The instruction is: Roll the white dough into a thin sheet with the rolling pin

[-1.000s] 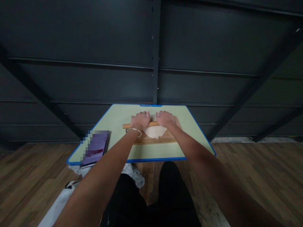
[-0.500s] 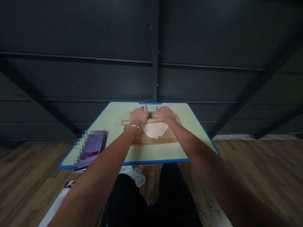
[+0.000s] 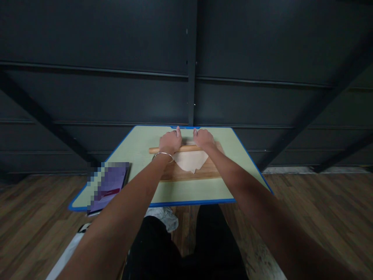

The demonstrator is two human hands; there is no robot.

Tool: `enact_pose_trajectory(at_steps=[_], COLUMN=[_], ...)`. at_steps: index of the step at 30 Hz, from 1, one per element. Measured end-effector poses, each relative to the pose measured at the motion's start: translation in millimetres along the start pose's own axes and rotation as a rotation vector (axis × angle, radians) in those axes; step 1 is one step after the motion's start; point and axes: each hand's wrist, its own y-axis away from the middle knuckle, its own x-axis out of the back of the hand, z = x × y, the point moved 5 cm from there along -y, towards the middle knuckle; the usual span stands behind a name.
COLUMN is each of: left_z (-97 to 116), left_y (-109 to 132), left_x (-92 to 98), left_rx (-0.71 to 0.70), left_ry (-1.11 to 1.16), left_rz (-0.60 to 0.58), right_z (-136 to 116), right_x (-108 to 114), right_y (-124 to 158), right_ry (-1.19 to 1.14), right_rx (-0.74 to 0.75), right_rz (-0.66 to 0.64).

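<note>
A wooden rolling pin lies across a flat sheet of pale dough. My left hand is closed on the pin left of its middle, thumb pointing up and away, with a thin bangle at the wrist. Towards the pin's right end my right hand is closed on it, hiding that end. Beneath the dough is a wooden board. The dough's near edge is ragged, and its far part is partly hidden behind the pin and hands.
The board rests on a small pale-green table with a blue rim. A purple-screened device, partly pixelated, lies at the table's left. Below are my knees and a crumpled whitish bundle. A dark panelled wall stands behind the table.
Both hands and the rolling pin have shifted very slightly away from me over the dough. The view has tilted a little; the grip looks the same.
</note>
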Motion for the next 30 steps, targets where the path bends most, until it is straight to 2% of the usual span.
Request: enact_pose_trajectory(at_steps=[19, 25, 27, 30], left_z=[3.6, 4.0, 6.0, 7.1], left_y=[-18.0, -10.9, -6.0, -3.7], left_x=[0.8, -11.6, -12.6, -10.6], left_rx=[-0.001, -0.082, -0.114, -0.08], left_ry=[-0.003, -0.024, -0.05, -0.08], left_rz=[0.032, -0.04, -0.034, -0.01], right_z=[-3.2, -2.9, -3.1, -4.2], right_x=[-6.6, -9.9, -10.4, -10.8], right_y=[-30.6, -35.7, -36.8, -37.8], right_ry=[0.038, 0.04, 0.041, 0.033], right_rx=[0.007, 0.007, 0.009, 0.022], right_rz=[-0.032, -0.028, -0.032, -0.042])
